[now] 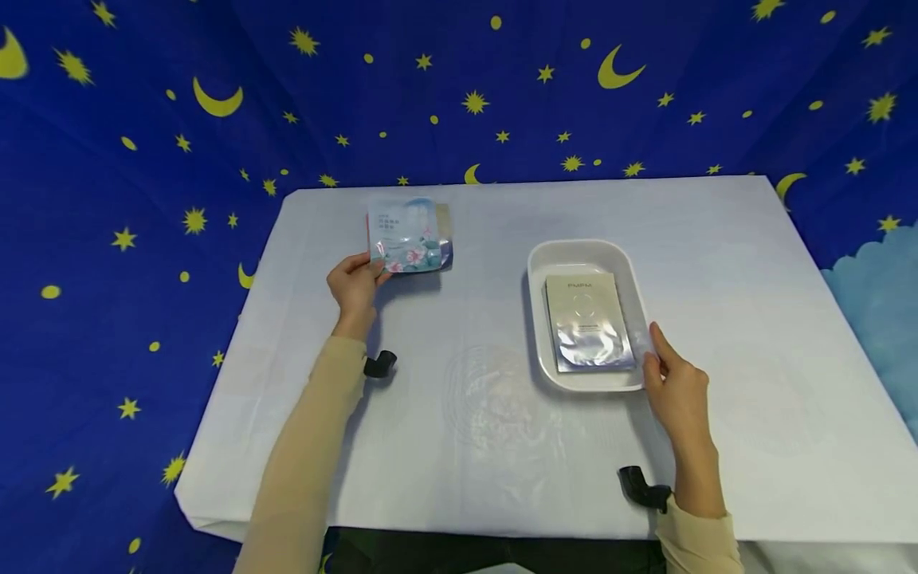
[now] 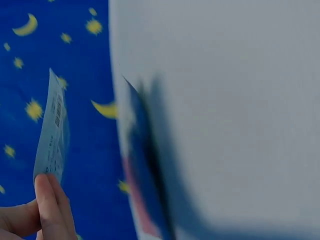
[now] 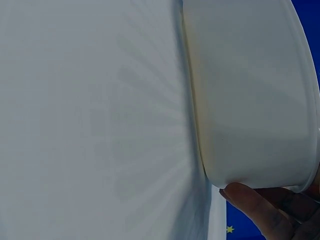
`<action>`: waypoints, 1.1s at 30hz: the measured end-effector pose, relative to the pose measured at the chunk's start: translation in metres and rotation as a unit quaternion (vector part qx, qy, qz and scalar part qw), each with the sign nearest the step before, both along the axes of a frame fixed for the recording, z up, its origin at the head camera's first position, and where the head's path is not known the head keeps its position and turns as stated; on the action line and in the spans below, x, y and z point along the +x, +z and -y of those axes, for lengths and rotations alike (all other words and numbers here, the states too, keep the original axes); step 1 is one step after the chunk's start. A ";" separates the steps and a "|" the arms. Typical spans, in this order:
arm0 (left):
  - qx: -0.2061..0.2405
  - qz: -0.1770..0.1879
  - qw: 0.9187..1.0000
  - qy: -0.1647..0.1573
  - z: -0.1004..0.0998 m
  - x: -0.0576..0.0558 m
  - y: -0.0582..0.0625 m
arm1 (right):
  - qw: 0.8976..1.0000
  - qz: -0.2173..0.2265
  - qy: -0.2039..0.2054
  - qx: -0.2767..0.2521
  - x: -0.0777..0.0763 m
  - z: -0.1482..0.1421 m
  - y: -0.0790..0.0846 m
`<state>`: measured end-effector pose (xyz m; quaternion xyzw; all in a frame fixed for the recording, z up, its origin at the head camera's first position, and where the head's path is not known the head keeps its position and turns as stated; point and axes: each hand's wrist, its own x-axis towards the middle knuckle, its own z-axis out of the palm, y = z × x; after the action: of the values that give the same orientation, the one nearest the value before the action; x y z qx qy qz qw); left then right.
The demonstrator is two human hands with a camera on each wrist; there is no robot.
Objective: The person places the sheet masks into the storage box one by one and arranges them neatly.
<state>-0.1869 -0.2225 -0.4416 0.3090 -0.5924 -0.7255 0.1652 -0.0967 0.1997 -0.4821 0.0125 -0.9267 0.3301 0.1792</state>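
My left hand (image 1: 356,288) pinches a light blue face mask packet (image 1: 405,235) with pink lotus flowers by its lower left corner. In the left wrist view that packet (image 2: 51,130) is seen nearly edge-on, a barcode on its back. Other packets (image 1: 445,231) lie behind and below it on the table, mostly hidden by it. My right hand (image 1: 676,391) holds the near right side of a white plastic tray (image 1: 541,351), thumb and fingers at its rim. Inside the tray lies a pale gold and silver packet (image 1: 588,319) marked PMPM. The right wrist view shows the tray's outer wall (image 3: 255,100).
A white cloth covers the table (image 1: 459,454). Black curved wrist mounts (image 1: 382,364) show beside both forearms. Behind the table hangs a blue curtain (image 1: 402,96) with yellow stars and moons. A light blue cloud shape (image 1: 878,295) is at the right edge.
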 end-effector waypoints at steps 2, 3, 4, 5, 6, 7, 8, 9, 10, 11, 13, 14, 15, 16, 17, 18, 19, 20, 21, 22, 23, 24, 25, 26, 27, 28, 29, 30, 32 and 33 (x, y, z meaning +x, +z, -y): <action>0.007 -0.028 0.999 -0.016 -0.013 0.005 0.007 | 1.000 0.001 -0.001 -0.001 0.000 -0.001 0.000; 0.011 -0.040 0.999 -0.022 -0.019 0.007 0.011 | 1.000 0.001 0.000 -0.001 0.000 -0.001 0.000; 0.012 -0.054 0.998 -0.029 -0.025 0.010 0.015 | 1.000 0.000 0.001 -0.001 -0.001 -0.001 0.000; 0.011 -0.065 0.997 -0.036 -0.032 0.013 0.018 | 1.000 -0.002 0.002 -0.001 -0.001 -0.001 0.000; 0.013 -0.075 0.996 -0.043 -0.038 0.016 0.021 | 1.000 -0.003 0.003 0.000 -0.001 0.000 0.000; 0.012 -0.084 0.995 -0.050 -0.044 0.018 0.024 | 1.000 -0.005 0.004 0.002 -0.001 -0.001 -0.001; 0.010 -0.089 0.994 -0.057 -0.050 0.021 0.026 | 1.000 -0.007 0.005 0.004 -0.002 -0.001 -0.001; 0.007 -0.093 0.993 -0.066 -0.056 0.024 0.029 | 1.000 -0.010 0.006 0.003 -0.002 -0.001 -0.001; 0.006 -0.096 0.993 -0.072 -0.061 0.026 0.031 | 1.000 -0.012 0.006 0.004 -0.002 -0.001 -0.001; 0.006 -0.099 0.992 -0.078 -0.067 0.028 0.032 | 1.000 -0.012 0.006 0.004 -0.002 -0.001 -0.001; 0.009 -0.102 0.991 -0.086 -0.077 0.032 0.034 | 1.000 -0.013 0.006 0.004 -0.002 -0.001 -0.001; 0.011 -0.105 0.990 -0.089 -0.082 0.034 0.034 | 1.000 -0.012 0.005 0.003 -0.002 -0.001 -0.001; 0.013 -0.107 0.990 -0.092 -0.087 0.036 0.034 | 1.000 -0.010 0.004 0.000 -0.002 -0.001 -0.001; 0.014 -0.109 0.989 -0.097 -0.092 0.037 0.034 | 1.000 -0.007 0.002 -0.001 -0.002 0.000 -0.001; 0.022 -0.121 0.987 -0.103 -0.094 0.030 0.019 | 1.000 -0.003 0.000 -0.002 -0.001 0.000 -0.001; 0.023 -0.122 0.986 -0.108 -0.099 0.032 0.018 | 1.000 0.001 -0.002 -0.003 -0.001 0.000 -0.001; 0.024 -0.127 0.985 -0.113 -0.104 0.033 0.018 | 1.000 0.006 -0.004 -0.005 -0.001 0.000 -0.001; 0.022 -0.128 0.984 -0.119 -0.109 0.034 0.017 | 1.000 0.011 -0.005 -0.007 -0.001 0.000 0.000; 0.019 -0.128 0.983 -0.127 -0.114 0.035 0.015 | 1.000 0.016 -0.007 -0.010 -0.001 0.000 0.000; 0.017 -0.129 0.982 -0.135 -0.119 0.036 0.014 | 1.000 0.020 -0.009 -0.011 -0.001 0.000 0.001; 0.015 -0.128 0.981 -0.143 -0.124 0.036 0.012 | 1.000 0.023 -0.009 -0.012 -0.001 0.000 0.001; 0.004 -0.116 0.982 -0.149 -0.132 0.045 0.025 | 1.000 0.025 -0.009 -0.014 -0.001 0.001 0.002; 0.000 -0.112 0.981 -0.158 -0.137 0.045 0.023 | 1.000 0.026 -0.009 -0.014 -0.001 0.001 0.002; -0.005 -0.106 0.980 -0.167 -0.142 0.046 0.022 | 1.000 0.027 -0.009 -0.014 -0.001 0.001 0.002; -0.008 -0.102 0.979 -0.175 -0.147 0.047 0.021 | 1.000 0.026 -0.009 -0.014 -0.001 0.001 0.002; -0.011 -0.097 0.979 -0.181 -0.151 0.048 0.020 | 1.000 0.023 -0.008 -0.013 -0.001 0.001 0.002; -0.015 -0.094 0.978 -0.184 -0.156 0.050 0.021 | 1.000 0.021 -0.008 -0.011 -0.001 0.001 0.002; -0.019 -0.089 0.978 -0.189 -0.160 0.051 0.020 | 1.000 0.018 -0.007 -0.011 -0.001 0.001 0.002; -0.029 -0.082 0.977 -0.197 -0.168 0.053 0.018 | 1.000 0.013 -0.008 -0.008 -0.002 0.001 0.001; -0.031 -0.079 0.976 -0.200 -0.173 0.053 0.017 | 1.000 0.010 -0.007 -0.008 -0.002 0.001 0.001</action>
<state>-0.1336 -0.0498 -0.4247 0.1203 -0.6496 -0.7472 0.0725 -0.0984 0.1987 -0.4812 0.0013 -0.9260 0.3360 0.1721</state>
